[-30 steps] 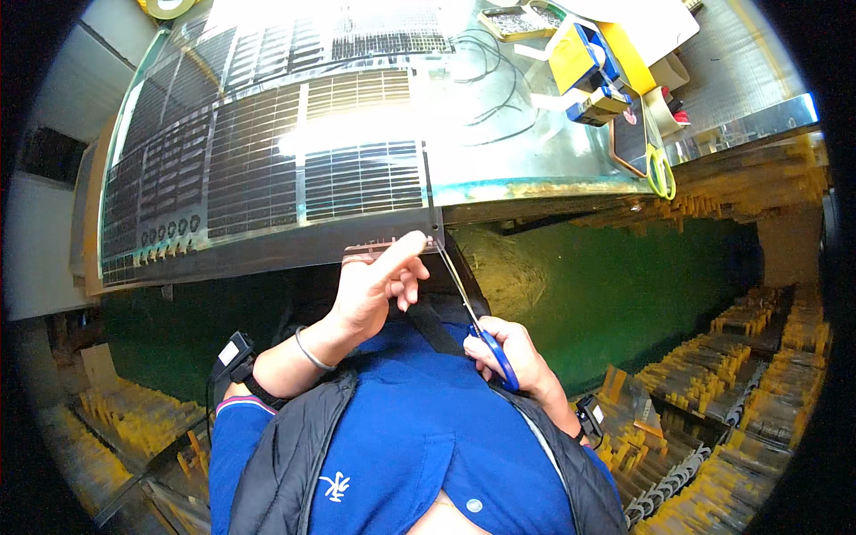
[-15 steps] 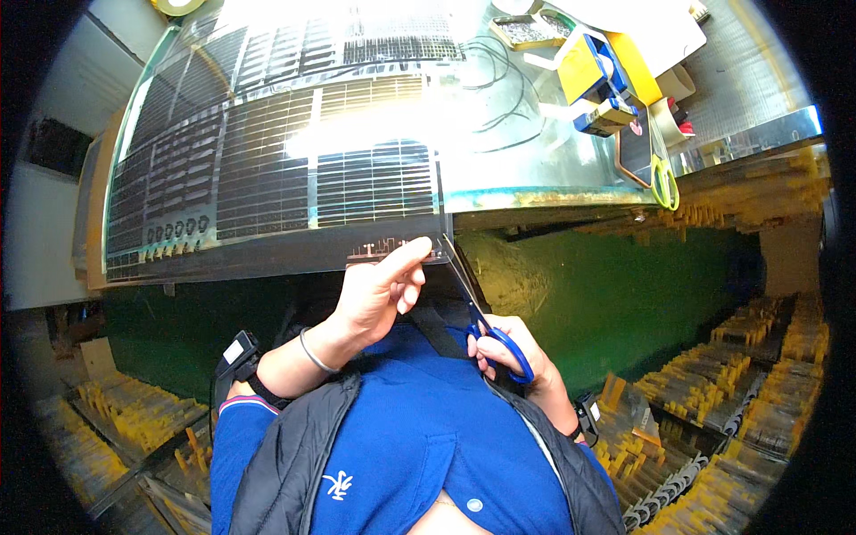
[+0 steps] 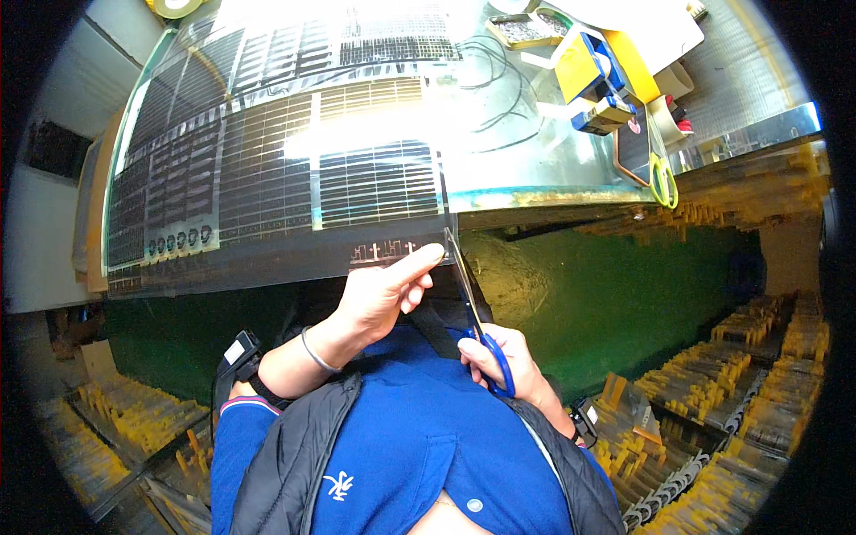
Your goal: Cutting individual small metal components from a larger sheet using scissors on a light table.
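My left hand (image 3: 379, 299) pinches the near right edge of a large dark film sheet (image 3: 267, 260) printed with pale grids and patterns, thumb on top. With my right hand (image 3: 517, 357) I grip a pair of blue-handled scissors (image 3: 466, 290). Their blades point away from me, with the tips at the sheet's right edge, just beside my left thumb. Whether the tips bite into the film is too fine to tell. The sheet lies on a glass-topped table (image 3: 544, 198), and its near edge overhangs toward me.
At the table's back right stand a blue-and-yellow box (image 3: 584, 71) and a small carton (image 3: 604, 116). Lime-green scissor handles (image 3: 662, 181) hang over the table edge. A tape roll (image 3: 174, 7) is at far left. Racks of yellow-tabbed sheets (image 3: 713, 374) flank me below.
My left hand has shifted slightly right along the sheet's edge. The scissors have swung a little, their handles moving left and nearer me, and the blades stand more upright.
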`<state>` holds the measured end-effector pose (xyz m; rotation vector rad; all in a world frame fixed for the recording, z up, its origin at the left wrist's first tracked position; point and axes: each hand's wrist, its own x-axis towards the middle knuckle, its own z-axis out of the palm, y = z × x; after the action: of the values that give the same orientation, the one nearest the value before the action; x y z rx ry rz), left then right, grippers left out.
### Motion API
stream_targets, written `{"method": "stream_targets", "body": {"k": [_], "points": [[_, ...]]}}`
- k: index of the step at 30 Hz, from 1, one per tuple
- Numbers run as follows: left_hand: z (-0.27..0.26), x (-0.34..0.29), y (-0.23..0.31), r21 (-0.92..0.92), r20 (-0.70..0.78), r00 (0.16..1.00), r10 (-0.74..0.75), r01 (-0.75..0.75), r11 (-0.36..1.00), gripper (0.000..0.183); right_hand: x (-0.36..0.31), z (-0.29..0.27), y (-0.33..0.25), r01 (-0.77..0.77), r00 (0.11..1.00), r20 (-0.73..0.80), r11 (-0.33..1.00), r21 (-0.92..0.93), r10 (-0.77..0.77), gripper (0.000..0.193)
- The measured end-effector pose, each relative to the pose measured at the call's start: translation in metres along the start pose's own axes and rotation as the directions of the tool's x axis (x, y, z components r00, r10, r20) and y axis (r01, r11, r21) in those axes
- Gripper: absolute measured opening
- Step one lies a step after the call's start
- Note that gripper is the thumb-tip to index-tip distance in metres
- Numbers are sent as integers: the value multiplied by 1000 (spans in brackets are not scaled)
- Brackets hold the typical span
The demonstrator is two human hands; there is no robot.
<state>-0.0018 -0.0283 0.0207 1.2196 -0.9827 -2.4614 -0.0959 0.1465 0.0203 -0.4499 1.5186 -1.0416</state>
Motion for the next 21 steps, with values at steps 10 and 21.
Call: {"method": "stream_targets", "body": {"k": [10, 21], "points": [[1, -2, -1, 5, 62, 998, -1, 0, 1000, 12, -1, 17, 8, 170, 941, -237, 945, -280, -240, 34], [8, -12, -8, -11, 92, 994, -61, 62, 998, 15, 7, 22, 11, 234, 886, -328, 927, -293, -327, 33]]}}
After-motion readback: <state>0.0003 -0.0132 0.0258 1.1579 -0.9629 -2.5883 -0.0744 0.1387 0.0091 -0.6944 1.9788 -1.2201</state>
